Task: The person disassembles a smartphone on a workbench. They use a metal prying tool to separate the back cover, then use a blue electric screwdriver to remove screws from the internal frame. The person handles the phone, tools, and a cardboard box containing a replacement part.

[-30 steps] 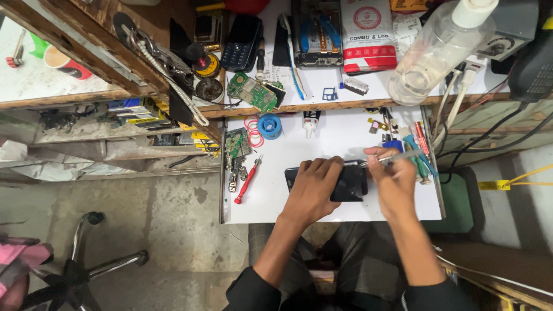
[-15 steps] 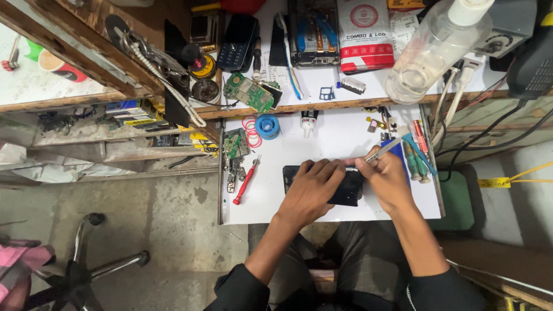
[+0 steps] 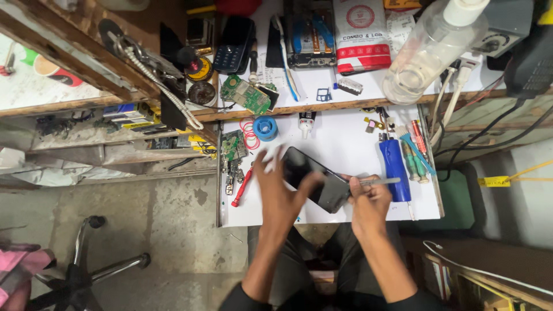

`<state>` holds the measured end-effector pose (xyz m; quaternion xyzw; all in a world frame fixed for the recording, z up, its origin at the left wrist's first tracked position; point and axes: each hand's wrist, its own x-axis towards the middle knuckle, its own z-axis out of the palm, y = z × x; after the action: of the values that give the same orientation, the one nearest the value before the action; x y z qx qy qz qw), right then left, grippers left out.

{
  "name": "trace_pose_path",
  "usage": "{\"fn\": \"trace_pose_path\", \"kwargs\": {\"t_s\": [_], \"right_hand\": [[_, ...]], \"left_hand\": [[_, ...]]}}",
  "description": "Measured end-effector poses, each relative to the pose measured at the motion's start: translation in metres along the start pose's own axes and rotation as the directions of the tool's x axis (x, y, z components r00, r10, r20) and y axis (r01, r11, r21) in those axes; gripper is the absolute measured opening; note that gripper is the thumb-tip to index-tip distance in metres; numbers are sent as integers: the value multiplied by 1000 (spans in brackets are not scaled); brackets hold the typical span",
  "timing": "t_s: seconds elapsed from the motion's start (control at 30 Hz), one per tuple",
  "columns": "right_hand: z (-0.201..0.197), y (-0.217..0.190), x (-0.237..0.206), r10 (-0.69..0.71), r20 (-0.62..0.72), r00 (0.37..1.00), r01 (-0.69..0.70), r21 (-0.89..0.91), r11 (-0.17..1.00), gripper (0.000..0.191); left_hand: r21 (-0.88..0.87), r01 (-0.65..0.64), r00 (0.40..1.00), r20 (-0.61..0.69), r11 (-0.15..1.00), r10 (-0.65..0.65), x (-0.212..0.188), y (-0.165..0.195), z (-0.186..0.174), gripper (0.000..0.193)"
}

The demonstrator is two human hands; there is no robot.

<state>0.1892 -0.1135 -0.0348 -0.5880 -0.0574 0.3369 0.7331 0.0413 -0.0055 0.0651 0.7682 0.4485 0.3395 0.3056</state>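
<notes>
Around the black phone (image 3: 314, 178) on the white work board (image 3: 340, 147), the widest bare room lies just above it, between the phone and the glue tube (image 3: 306, 124) and blue tape roll (image 3: 265, 128) near the board's top edge. Right of the phone, a blue-handled tool (image 3: 394, 167) and a bunch of screwdrivers (image 3: 416, 151) block the way. Left of it, a red screwdriver (image 3: 242, 188) and a green circuit board (image 3: 233, 145) crowd that edge, while the strip below the phone is taken by the left hand (image 3: 281, 193) and right hand (image 3: 368, 201).
</notes>
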Motion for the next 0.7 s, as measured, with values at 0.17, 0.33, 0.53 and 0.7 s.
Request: {"fn": "trace_pose_path", "kwargs": {"t_s": [0.17, 0.33, 0.53, 0.7], "right_hand": [[9, 4, -25, -61, -25, 998, 65, 172, 983, 14], [11, 12, -43, -190, 34, 981, 186, 98, 978, 16], [8, 18, -56, -292, 79, 953, 295, -24, 955, 13], [8, 19, -58, -268, 49, 962, 268, 7, 963, 15]], "left_hand": [[5, 238, 954, 187, 971, -235, -29, 7, 7, 127], [-10, 246, 951, 197, 969, -239, -22, 11, 16, 127], [-10, 248, 958, 151, 969, -244, -20, 6, 21, 114], [-49, 272, 950, 174, 961, -260, -20, 0, 19, 106]]}}
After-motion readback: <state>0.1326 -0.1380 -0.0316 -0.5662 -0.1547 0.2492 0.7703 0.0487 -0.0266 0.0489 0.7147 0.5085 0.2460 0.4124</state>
